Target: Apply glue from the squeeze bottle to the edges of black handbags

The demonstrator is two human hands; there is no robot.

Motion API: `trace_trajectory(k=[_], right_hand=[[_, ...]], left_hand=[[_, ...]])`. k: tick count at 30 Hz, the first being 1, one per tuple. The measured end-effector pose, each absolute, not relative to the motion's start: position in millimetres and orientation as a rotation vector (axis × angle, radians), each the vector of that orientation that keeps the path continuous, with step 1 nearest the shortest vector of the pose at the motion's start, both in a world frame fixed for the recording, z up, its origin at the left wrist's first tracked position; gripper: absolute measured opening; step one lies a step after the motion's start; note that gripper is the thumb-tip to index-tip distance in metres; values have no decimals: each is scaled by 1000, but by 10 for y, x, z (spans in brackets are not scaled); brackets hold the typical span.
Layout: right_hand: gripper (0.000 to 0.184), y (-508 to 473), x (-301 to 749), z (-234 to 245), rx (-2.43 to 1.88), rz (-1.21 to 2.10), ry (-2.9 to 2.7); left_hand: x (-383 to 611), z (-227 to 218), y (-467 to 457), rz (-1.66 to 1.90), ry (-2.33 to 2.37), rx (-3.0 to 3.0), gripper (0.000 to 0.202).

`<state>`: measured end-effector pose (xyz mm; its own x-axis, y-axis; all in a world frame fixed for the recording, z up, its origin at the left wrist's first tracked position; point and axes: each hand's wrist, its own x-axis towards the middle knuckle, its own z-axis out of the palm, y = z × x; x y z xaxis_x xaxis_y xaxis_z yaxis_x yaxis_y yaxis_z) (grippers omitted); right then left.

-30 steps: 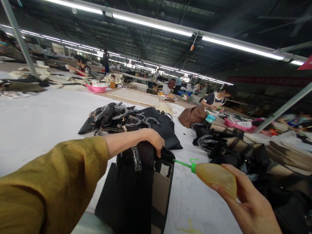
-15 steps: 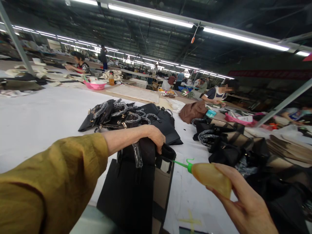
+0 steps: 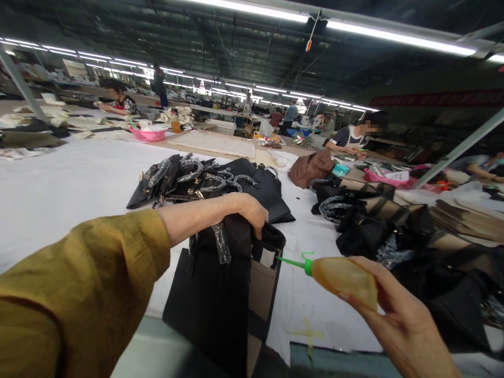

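A black handbag (image 3: 212, 299) lies in front of me at the table's near edge, its beige-and-black side facing right. My left hand (image 3: 254, 212) is closed on the bag's upper edge, fingertips bent over the black flap at the side; part of the grip is hidden. In my right hand (image 3: 394, 310) is a glue bottle (image 3: 346, 275) of soft plastic, with yellowish contents and a green nozzle. The bottle is held sideways. Its nozzle tip points left and reaches the bag's open side, close to a small pale patch (image 3: 268, 258); whether they touch I cannot tell.
Finished-looking black bags (image 3: 252, 184) with plastic-wrapped handles are piled behind the held bag. More black and beige bags (image 3: 374, 220) lie at the right. A pink basin (image 3: 147, 135) stands far left. Co-workers sit beyond, one in a striped shirt (image 3: 346, 137). White paper (image 3: 79, 184) covers the table.
The nozzle tip has shifted slightly left and up along the bag's side, and the bottle is a little higher and farther right. The pale patch shows more plainly. My left hand keeps its hold.
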<state>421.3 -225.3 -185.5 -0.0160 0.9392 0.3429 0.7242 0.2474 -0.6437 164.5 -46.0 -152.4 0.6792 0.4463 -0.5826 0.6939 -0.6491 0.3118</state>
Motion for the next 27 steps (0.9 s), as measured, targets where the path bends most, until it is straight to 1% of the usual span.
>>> trace_trajectory(k=[6, 9, 14, 21, 27], right_hand=[[35, -2366, 4243, -1846, -1468, 301, -1846], [34, -2437, 4254, -1843, -1440, 318, -1889], [32, -2521, 4279, -1892, -1401, 275, -1945], [37, -2521, 4297, -2045, -1483, 301, -1850], [43, -2435, 4182, -1989, -1461, 338, -1644]], left_hand=[[1671, -1375, -552, -667, 889, 2395, 25], [1683, -1292, -613, -659, 902, 2401, 23], [1696, -1179, -669, -687, 879, 2446, 24], [1689, -999, -803, -617, 922, 2569, 24], [1645, -971, -919, -595, 957, 2682, 26]])
